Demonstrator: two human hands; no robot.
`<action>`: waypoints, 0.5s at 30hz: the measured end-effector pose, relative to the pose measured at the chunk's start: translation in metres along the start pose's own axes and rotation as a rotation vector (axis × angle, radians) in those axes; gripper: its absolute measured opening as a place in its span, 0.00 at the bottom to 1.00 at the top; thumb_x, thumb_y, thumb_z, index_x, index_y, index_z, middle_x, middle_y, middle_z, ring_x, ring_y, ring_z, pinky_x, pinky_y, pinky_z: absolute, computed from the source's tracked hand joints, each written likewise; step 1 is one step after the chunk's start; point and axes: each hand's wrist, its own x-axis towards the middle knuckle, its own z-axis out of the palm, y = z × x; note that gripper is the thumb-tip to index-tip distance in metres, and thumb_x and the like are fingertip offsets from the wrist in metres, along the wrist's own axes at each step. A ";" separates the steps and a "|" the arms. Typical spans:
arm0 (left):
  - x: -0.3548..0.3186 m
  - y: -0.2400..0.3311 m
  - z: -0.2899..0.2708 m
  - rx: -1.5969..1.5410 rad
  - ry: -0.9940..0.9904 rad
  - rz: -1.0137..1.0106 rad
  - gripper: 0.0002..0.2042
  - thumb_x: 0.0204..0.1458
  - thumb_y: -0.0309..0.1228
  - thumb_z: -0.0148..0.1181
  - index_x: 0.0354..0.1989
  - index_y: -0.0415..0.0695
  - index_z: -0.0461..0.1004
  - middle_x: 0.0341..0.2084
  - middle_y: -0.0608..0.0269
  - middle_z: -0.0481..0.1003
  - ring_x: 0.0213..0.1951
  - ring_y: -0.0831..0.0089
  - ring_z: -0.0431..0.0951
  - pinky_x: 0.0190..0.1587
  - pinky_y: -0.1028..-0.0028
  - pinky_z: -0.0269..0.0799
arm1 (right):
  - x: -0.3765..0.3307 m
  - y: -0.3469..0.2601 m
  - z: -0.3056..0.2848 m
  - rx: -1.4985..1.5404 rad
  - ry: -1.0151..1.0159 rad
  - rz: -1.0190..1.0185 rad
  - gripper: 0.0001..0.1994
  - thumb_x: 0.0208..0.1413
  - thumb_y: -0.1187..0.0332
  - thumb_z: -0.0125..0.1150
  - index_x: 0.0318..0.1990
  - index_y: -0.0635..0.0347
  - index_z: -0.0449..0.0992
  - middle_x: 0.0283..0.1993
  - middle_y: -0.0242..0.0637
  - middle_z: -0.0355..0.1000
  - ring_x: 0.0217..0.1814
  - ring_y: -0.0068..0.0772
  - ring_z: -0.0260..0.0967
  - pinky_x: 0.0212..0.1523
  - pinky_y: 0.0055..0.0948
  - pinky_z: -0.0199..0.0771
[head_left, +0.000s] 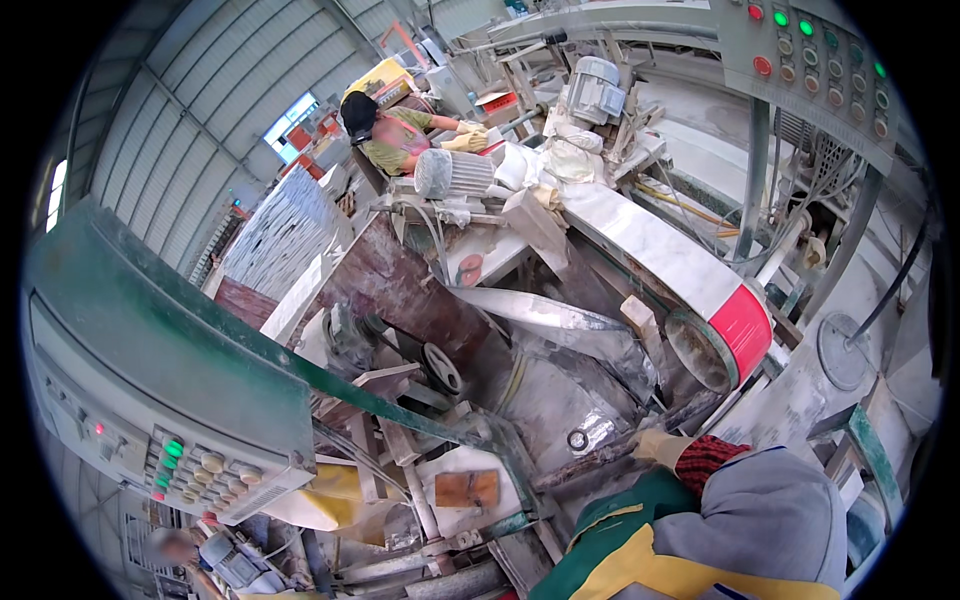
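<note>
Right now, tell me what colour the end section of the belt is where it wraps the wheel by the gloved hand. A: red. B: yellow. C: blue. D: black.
A: the belt is pale along its run and turns red over the wheel, up and to the right of the gloved hand.

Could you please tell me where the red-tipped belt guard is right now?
In the head view the red-tipped belt guard lies right of centre, capping the round pulley wheel at the near end of the white belt arm, just above the person's gloved hand.
</note>
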 end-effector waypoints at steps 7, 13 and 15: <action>-0.032 0.061 -0.001 -0.418 -0.095 -0.069 0.28 0.55 0.34 0.55 0.65 0.53 0.57 0.64 0.54 0.57 0.60 0.58 0.62 0.60 0.59 0.60 | 0.025 -0.007 -0.002 0.528 -0.122 -0.050 0.22 0.52 0.63 0.56 0.56 0.57 0.71 0.36 0.45 0.78 0.33 0.38 0.77 0.32 0.34 0.76; -0.064 0.181 0.005 -1.104 -0.458 -0.191 0.33 0.53 0.30 0.59 0.68 0.57 0.54 0.67 0.58 0.54 0.63 0.62 0.60 0.64 0.62 0.58 | 0.046 -0.044 -0.016 1.556 -0.661 -0.231 0.28 0.55 0.58 0.60 0.61 0.60 0.64 0.35 0.44 0.75 0.30 0.34 0.71 0.30 0.31 0.73; -0.081 0.223 0.006 -1.373 -0.653 0.037 0.38 0.51 0.20 0.57 0.70 0.48 0.47 0.68 0.55 0.50 0.66 0.60 0.57 0.66 0.62 0.55 | -0.005 -0.110 -0.052 1.487 -0.572 -0.378 0.34 0.54 0.56 0.63 0.66 0.58 0.57 0.38 0.43 0.73 0.35 0.30 0.70 0.33 0.31 0.72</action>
